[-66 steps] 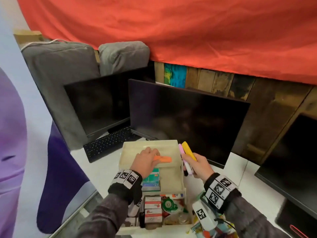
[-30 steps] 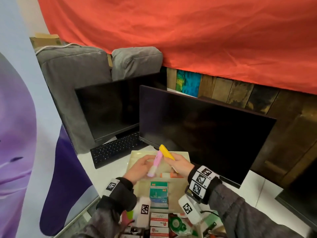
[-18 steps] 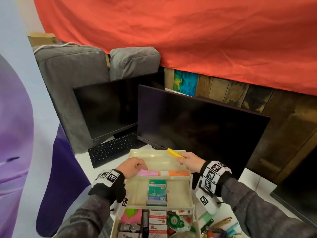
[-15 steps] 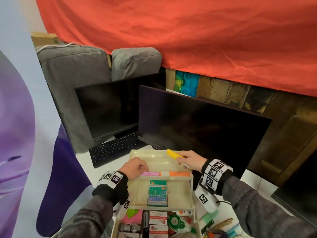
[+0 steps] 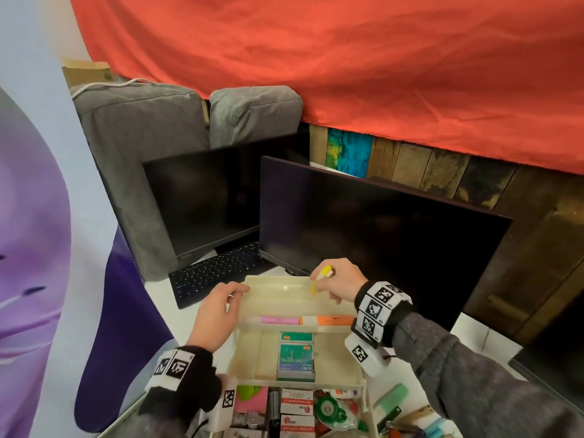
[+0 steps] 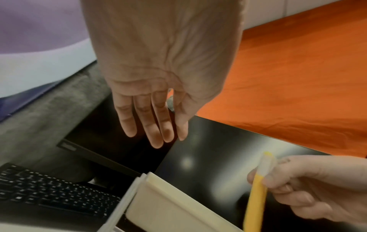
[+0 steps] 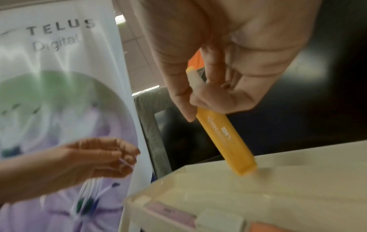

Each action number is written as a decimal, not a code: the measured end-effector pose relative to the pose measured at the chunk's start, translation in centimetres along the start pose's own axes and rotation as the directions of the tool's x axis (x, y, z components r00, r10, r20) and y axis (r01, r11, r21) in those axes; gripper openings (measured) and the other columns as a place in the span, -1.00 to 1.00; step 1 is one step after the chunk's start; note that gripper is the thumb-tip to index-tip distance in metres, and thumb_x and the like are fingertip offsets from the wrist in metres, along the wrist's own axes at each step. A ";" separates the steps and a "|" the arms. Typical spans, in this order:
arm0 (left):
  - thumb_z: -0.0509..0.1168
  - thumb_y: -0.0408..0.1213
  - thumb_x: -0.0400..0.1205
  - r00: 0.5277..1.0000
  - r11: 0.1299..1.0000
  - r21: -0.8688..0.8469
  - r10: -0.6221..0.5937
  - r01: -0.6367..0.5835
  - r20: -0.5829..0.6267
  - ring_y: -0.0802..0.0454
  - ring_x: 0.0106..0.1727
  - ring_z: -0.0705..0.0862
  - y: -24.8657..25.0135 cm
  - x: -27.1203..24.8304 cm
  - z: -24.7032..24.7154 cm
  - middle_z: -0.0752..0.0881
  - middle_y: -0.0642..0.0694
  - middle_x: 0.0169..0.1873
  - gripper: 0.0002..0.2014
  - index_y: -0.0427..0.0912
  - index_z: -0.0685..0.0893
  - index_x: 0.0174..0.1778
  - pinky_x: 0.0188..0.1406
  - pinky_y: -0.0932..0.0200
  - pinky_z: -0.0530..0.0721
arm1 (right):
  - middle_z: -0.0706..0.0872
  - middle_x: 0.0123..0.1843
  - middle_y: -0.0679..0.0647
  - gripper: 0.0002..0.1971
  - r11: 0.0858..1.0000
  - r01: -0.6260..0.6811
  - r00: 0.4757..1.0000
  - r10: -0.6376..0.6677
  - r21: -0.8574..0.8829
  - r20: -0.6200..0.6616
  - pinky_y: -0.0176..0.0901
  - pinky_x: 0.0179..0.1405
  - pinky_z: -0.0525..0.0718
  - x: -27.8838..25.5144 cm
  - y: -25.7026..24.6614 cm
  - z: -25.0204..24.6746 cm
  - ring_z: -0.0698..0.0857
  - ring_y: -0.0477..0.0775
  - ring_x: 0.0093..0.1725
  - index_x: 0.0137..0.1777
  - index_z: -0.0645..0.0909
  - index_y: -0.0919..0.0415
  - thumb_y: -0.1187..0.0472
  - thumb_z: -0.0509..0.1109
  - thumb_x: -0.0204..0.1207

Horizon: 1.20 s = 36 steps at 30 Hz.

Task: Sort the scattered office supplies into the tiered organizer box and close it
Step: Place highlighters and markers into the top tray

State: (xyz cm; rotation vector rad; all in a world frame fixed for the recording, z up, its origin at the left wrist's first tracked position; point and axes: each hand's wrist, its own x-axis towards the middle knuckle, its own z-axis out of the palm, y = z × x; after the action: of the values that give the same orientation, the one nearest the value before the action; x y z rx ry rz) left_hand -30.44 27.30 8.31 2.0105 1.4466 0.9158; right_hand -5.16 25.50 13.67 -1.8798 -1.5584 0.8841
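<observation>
The cream tiered organizer box [image 5: 357, 371] stands open before me. A pink highlighter [image 5: 275, 319] and an orange highlighter [image 5: 328, 319] lie end to end along the front of its top tier [image 5: 284, 295]. My right hand [image 5: 319, 279] pinches a yellow highlighter [image 5: 313, 287] near its capped end, holding it steeply tilted with the lower end touching the top tier's floor [image 7: 258, 196]. The right wrist view shows the same yellow highlighter [image 7: 224, 138]. My left hand [image 5: 237, 295] hovers empty at the tier's left rim, its fingers [image 6: 155, 125] straight. A green staple box [image 5: 295, 358] sits in the middle tier.
Two dark monitors [image 5: 363, 232] and a black keyboard [image 5: 215, 273] stand just behind the box. The bottom tier holds small red-and-white boxes [image 5: 295, 403], a green tape dispenser [image 5: 328, 409] and pink sticky notes [image 5: 249, 403]. Loose supplies, among them a mint highlighter [image 5: 392, 399], lie to the right.
My left hand laid the pink highlighter beside the orange one, let go and drew back to the left rim. My right hand tipped the yellow highlighter down into the top tier.
</observation>
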 end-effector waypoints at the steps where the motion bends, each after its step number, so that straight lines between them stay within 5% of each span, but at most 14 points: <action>1: 0.18 -0.37 0.68 0.999 1.000 -0.019 -0.016 0.016 -0.031 0.05 0.02 0.64 -0.3 -0.4 -0.4 0.66 -0.01 0.03 -0.78 -0.01 0.68 0.07 0.09 0.16 0.58 | 0.60 -0.38 0.04 -0.85 0.999 0.023 1.000 -0.023 -0.029 -0.005 -0.28 -0.59 0.53 0.3 -0.4 0.6 0.56 0.03 -0.48 -0.05 0.68 0.16 0.28 0.45 0.38; 7: 0.20 -0.47 0.64 0.994 0.993 -0.100 -0.071 0.062 -0.083 0.04 -0.04 0.70 -1.6 -3.2 -1.2 0.70 -0.01 0.00 -0.65 0.19 0.62 -0.10 0.10 0.06 0.67 | 0.64 0.16 0.24 -0.86 0.896 0.175 0.972 -0.093 -0.407 0.214 -0.07 -0.01 0.52 2.5 -2.0 5.4 0.61 0.27 0.18 -0.15 0.50 0.10 0.05 0.33 0.46; 10: 0.22 -0.48 0.64 0.994 0.991 -0.108 -0.083 0.075 -0.070 0.01 -0.06 0.71 -2.4 -4.4 -1.3 0.70 -0.02 -0.02 -0.61 0.22 0.63 -0.14 -0.01 0.30 0.62 | 0.45 0.39 0.26 -0.67 0.846 0.186 0.948 -0.020 -0.499 0.319 -0.06 0.19 0.53 3.3 -2.4 7.5 0.59 0.28 0.22 0.18 0.55 0.21 0.04 0.28 0.50; 12: 0.23 -0.48 0.63 0.993 0.991 -0.110 -0.088 0.080 -0.073 0.03 -0.09 0.71 -2.9 -4.8 -1.5 0.71 0.01 -0.03 -0.59 0.23 0.67 -0.19 -0.12 0.48 0.57 | 0.30 0.49 0.23 -0.68 0.852 0.170 0.943 0.005 -0.495 0.332 -0.05 0.26 0.54 3.4 -2.5 8.5 0.63 0.30 0.18 0.23 0.59 0.12 0.05 0.28 0.51; 20: 0.23 -0.45 0.64 0.996 0.993 -0.109 -0.054 0.046 -0.070 0.09 -0.09 0.71 -1.4 -4.7 -0.8 0.71 -0.04 0.01 -0.70 0.13 0.65 -0.09 -0.12 0.37 0.55 | 0.41 0.53 0.14 -0.53 0.897 0.235 0.934 -0.102 -0.375 0.343 -0.05 0.52 0.28 0.9 -1.5 7.8 0.36 0.19 0.51 0.50 0.42 0.09 0.32 0.19 0.58; 23: 0.23 -0.45 0.64 0.998 0.994 -0.109 -0.033 0.027 -0.055 0.18 -0.08 0.68 -0.2 -4.7 0.3 0.72 -0.06 0.01 -0.72 0.08 0.66 -0.07 -0.13 0.42 0.52 | 0.45 0.46 0.07 -0.52 0.867 0.223 0.963 -0.124 -0.446 0.240 0.10 0.41 0.30 -0.2 -0.4 7.1 0.34 0.19 0.43 0.44 0.46 -0.04 0.35 0.16 0.55; 27: 0.23 -0.41 0.65 0.999 0.992 -0.127 -0.026 0.021 -0.036 0.14 -0.07 0.69 0.6 -5.2 1.2 0.72 -0.04 0.00 -0.68 0.21 0.62 -0.11 -0.10 0.33 0.55 | 0.46 0.34 0.15 -0.63 0.812 0.109 0.991 -0.040 -0.573 0.131 0.20 0.35 0.28 -0.8 1.0 7.2 0.37 0.23 0.39 0.35 0.50 0.10 0.28 0.17 0.56; 31: 0.22 -0.43 0.65 0.999 0.992 -0.127 -0.031 0.026 -0.045 0.20 -0.06 0.67 1.6 -6.0 1.8 0.71 -0.06 0.03 -0.78 -0.01 0.68 0.01 -0.11 0.37 0.54 | 0.39 0.48 0.12 -0.49 0.864 0.175 0.967 -0.061 -0.473 0.246 0.28 0.46 0.13 -1.5 1.0 8.2 0.30 0.19 0.50 0.51 0.34 0.04 0.37 0.11 0.56; 33: 0.22 -0.43 0.65 0.998 0.988 -0.151 -0.047 0.040 -0.049 0.12 -0.07 0.68 2.6 -6.4 2.2 0.68 -0.06 0.04 -0.78 -0.05 0.68 0.05 -0.11 0.30 0.55 | 0.31 0.55 0.08 -0.43 0.902 0.153 0.979 -0.081 -0.405 0.189 0.27 0.53 0.08 -2.5 0.9 7.8 0.25 0.16 0.54 0.56 0.24 0.00 0.39 0.09 0.56; 36: 0.21 -0.40 0.66 0.999 0.983 -0.181 -0.040 0.034 -0.031 0.04 -0.08 0.70 4.8 -7.2 3.6 0.65 -0.02 0.02 -0.80 -0.01 0.66 0.04 -0.13 0.20 0.58 | 0.39 0.47 0.11 -0.50 0.965 0.148 0.989 -0.139 -0.218 0.057 0.10 0.48 0.27 -4.8 2.3 5.5 0.35 0.14 0.47 0.50 0.38 0.04 0.38 0.07 0.59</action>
State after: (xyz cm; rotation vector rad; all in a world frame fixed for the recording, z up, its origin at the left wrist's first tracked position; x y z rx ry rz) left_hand -26.26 18.89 7.77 1.8382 1.3625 1.0313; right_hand -8.46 20.30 9.14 -1.8786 -1.8595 0.7135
